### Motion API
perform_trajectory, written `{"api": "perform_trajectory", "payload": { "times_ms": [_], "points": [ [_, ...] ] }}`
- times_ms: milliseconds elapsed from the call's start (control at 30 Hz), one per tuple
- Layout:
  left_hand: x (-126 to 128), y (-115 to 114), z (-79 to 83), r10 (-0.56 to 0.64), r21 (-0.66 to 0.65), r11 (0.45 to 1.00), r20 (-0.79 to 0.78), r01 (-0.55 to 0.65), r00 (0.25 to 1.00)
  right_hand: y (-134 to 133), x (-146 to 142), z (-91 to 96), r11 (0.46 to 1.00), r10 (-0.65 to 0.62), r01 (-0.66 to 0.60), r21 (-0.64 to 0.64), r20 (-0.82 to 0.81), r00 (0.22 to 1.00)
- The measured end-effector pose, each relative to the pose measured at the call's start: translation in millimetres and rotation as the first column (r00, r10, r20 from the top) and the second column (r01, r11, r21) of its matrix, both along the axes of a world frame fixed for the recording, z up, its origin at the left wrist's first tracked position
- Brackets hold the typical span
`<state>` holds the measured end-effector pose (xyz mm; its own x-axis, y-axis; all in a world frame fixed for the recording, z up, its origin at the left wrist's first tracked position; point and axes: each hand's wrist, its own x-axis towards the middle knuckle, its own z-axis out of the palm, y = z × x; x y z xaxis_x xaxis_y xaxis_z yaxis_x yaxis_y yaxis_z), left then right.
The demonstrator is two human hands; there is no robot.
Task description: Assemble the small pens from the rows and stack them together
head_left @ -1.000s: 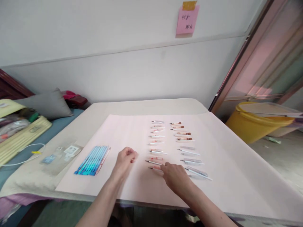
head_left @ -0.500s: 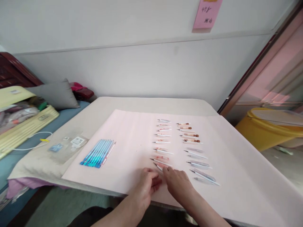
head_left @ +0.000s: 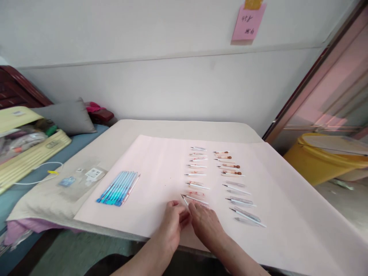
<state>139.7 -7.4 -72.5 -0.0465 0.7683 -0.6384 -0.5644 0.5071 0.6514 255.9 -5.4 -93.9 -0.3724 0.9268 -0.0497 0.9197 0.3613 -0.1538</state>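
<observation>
My left hand point(head_left: 173, 222) and my right hand point(head_left: 204, 222) meet at the near edge of a pale pink sheet point(head_left: 161, 165). Their fingers are pinched together on one thin pen refill point(head_left: 184, 199) whose tip pokes up between them. Just beyond them lie two columns of pen parts: a left column of refills and pink caps point(head_left: 195, 172) and a right column with brown-ended and clear caps point(head_left: 234, 184). A bundle of blue pens point(head_left: 118, 187) lies to the left, apart from both hands.
The sheet covers a cloth-draped table point(head_left: 120, 134) against a white wall. Clear plastic packets point(head_left: 83, 177) lie at its left. A bed with a grey pillow point(head_left: 64, 117) and a yellow box point(head_left: 25, 153) stands left. A yellow bucket point(head_left: 319, 159) stands right.
My left hand came from the sheet's middle over to my right hand. Both now pinch a refill from the near end of the left column and have lifted its tip.
</observation>
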Motion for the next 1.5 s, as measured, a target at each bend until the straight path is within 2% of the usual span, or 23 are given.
{"api": "perform_trajectory", "payload": {
  "times_ms": [133, 267, 333, 433, 500, 567, 667, 800, 1167, 1367, 1500],
  "points": [
    [-1, 5, -11.3, 0.05, 0.016, 0.999, -0.053, -0.05, 0.997, 1, -3, -0.7, 1.0, 0.005, -0.002, 0.029, -0.106, 0.994],
    [-3, 13, -20.9, 0.103, 0.006, 0.995, -0.056, -0.103, 0.993, 5, -2, 2.3, 0.999, -0.023, 0.03, 0.021, -0.292, 0.956],
    [-6, 17, -20.2, 0.097, 0.048, 0.994, 0.008, -0.097, 0.995, 8, 0, 5.8, 0.996, -0.087, 0.084, -0.025, -0.408, 0.909],
    [-16, 25, -12.9, 0.024, 0.191, 0.981, 0.09, -0.041, 0.996, 13, 4, 14.8, 0.98, -0.192, 0.133, -0.145, -0.562, 0.804],
    [-26, 32, -7.2, 0.011, 0.272, 0.961, 0.11, -0.041, 0.994, 14, 6, 22.1, 0.968, -0.232, 0.113, -0.222, -0.637, 0.735],
    [-36, 39, -3.2, 0.062, 0.291, 0.952, 0.131, -0.098, 0.989, 11, 6, 28.7, 0.959, -0.249, 0.072, -0.276, -0.689, 0.681],
    [-48, 48, -1.6, 0.141, 0.262, 0.949, 0.154, -0.177, 0.978, 6, 4, 35.2, 0.949, -0.248, 0.013, -0.314, -0.724, 0.644],
    [-52, 51, -2.9, 0.16, 0.229, 0.953, 0.18, -0.2, 0.971, 2, 1, 38.1, 0.949, -0.243, -0.002, -0.316, -0.732, 0.636],
    [-38, 39, 3.7, 0.018, 0.276, 0.959, 0.135, -0.055, 0.991, 5, 2, 33.9, 0.96, -0.237, 0.033, -0.279, -0.742, 0.627],
    [-16, 21, 7.9, -0.112, 0.308, 0.95, 0.171, 0.055, 0.979, 9, 2, 33.0, 0.966, -0.256, 0.126, -0.226, -0.762, 0.595],
    [-8, 17, 9.4, -0.137, 0.355, 0.933, 0.191, 0.062, 0.972, 10, 3, 30.2, 0.96, -0.28, 0.183, -0.213, -0.772, 0.571]
  ]
}}
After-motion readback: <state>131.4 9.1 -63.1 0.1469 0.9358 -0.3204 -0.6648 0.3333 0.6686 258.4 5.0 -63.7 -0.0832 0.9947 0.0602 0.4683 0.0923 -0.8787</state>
